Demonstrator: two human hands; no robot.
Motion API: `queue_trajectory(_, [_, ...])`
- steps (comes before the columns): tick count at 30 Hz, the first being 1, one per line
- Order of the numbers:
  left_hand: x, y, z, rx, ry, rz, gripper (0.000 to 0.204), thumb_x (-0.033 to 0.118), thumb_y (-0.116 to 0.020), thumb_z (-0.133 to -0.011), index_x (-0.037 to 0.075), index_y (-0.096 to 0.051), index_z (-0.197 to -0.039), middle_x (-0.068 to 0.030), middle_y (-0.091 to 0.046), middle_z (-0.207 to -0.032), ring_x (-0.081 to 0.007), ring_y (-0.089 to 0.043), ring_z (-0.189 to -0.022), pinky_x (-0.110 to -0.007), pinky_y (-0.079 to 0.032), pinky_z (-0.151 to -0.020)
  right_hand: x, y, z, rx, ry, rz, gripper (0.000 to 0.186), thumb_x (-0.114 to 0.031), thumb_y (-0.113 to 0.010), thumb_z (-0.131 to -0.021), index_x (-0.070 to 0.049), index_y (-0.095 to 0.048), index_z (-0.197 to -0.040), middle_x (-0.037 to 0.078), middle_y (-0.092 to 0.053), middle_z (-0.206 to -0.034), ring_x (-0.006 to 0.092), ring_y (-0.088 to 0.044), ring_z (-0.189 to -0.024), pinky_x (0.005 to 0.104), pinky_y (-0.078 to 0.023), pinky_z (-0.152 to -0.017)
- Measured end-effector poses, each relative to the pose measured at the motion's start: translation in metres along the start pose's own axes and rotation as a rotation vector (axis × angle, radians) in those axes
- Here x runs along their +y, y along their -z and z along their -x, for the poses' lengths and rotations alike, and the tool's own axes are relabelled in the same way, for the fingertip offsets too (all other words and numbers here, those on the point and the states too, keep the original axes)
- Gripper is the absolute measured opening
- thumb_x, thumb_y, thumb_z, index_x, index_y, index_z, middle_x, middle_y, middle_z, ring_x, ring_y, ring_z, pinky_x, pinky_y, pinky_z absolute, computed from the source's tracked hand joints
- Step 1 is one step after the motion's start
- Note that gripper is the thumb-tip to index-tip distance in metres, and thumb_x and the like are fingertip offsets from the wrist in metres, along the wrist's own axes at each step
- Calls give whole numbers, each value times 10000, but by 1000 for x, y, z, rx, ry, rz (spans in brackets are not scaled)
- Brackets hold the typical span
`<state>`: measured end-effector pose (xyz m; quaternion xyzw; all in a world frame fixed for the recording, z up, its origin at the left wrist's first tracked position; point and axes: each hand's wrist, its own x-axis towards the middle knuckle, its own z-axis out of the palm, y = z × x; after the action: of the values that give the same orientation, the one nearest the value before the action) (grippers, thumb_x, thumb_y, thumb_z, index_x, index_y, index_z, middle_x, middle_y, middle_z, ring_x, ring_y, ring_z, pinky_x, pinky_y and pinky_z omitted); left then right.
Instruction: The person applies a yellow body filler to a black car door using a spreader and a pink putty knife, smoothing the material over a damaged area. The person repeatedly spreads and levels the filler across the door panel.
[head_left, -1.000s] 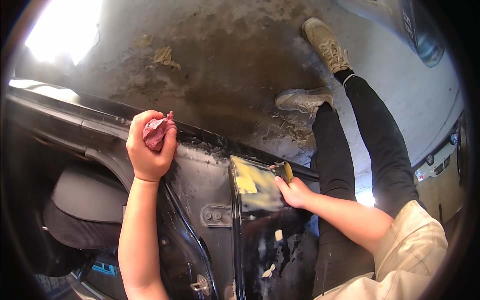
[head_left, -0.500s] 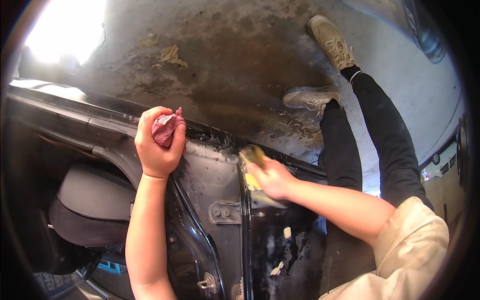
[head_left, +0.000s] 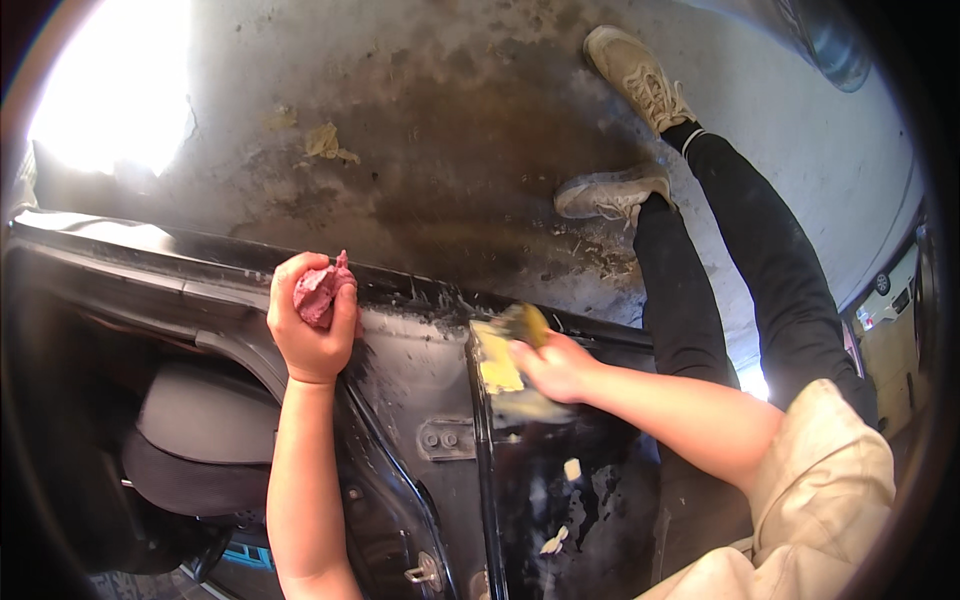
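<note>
Left of the black panel (head_left: 625, 480), the person's left hand (head_left: 308, 345) is curled round a pink lump (head_left: 317, 295). The right hand (head_left: 557, 369) grips an olive pad (head_left: 533, 326) at the panel's far end, by the yellow patch (head_left: 497, 366); blur hides any lettering and whether the pad touches.

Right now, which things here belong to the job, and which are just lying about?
Seemingly in use:
pink lump, in the left hand
yellowish-dark pad, blurred, in the right hand
black panel with a yellow patch, by the right hand

Seemingly just lying about:
crumpled yellowish scraps on the floor
bluish see-through object, upper right, partly cut off
</note>
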<state>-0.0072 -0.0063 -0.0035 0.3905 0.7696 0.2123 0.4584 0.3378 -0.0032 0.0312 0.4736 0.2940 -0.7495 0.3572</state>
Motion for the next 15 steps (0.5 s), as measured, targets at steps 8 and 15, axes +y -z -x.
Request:
queue_trajectory(8, [5,-2,-7,-5,-34,-26,339,92,-829,-885,15,-700,-1188,-125,-722,-1135,-278,-715,-1018,-369,-562,-941,-25,-21,-4,139,221,-10,596,-462,-425,-1155,-14,-565,-1521,278,-763,-1245,430,-720,-1208,534,-537,-1051])
queue_trajectory(15, [10,1,0,20,-56,-24,329,74,-825,-883,16,-700,-1182,-126,-720,-1127,-279,-716,-1011,-364,-565,-942,45,6,19,60,-188,62,595,-461,-396,-1167,27,-714,-1292,297,-761,-1208,442,-721,-1196,486,-553,-1049])
